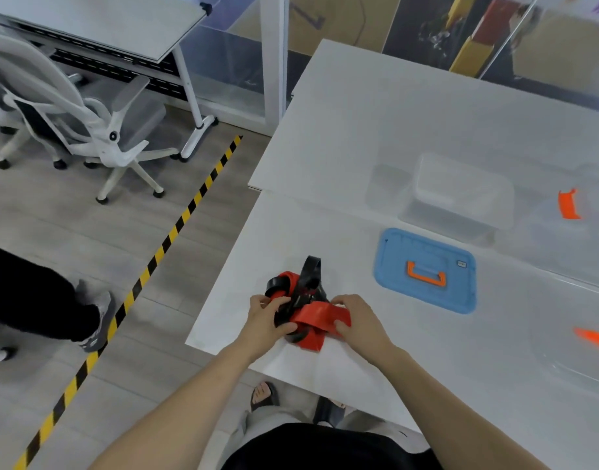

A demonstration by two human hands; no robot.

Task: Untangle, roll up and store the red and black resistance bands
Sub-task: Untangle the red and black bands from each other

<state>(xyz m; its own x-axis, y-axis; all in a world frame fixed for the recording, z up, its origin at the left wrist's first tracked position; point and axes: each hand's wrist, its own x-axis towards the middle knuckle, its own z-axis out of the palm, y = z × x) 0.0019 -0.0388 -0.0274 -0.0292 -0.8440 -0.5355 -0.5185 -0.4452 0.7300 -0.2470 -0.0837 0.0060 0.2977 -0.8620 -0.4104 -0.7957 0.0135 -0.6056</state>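
Note:
A red resistance band (316, 318) and a black resistance band (310, 273) lie knotted together near the front left corner of the white table (342, 130). One black loop stands up behind the tangle. My left hand (266, 320) grips the left side of the tangle, fingers on black and red strands. My right hand (357, 318) pinches the flat red band on the right side. Part of the tangle is hidden under my hands.
A blue lid with an orange handle (427, 271) lies right of the bands. Behind it stands a clear plastic box (461, 195). More clear containers with orange clips (569, 205) sit at the right edge. Another person's legs (37, 300) and an office chair (70, 106) are on the left.

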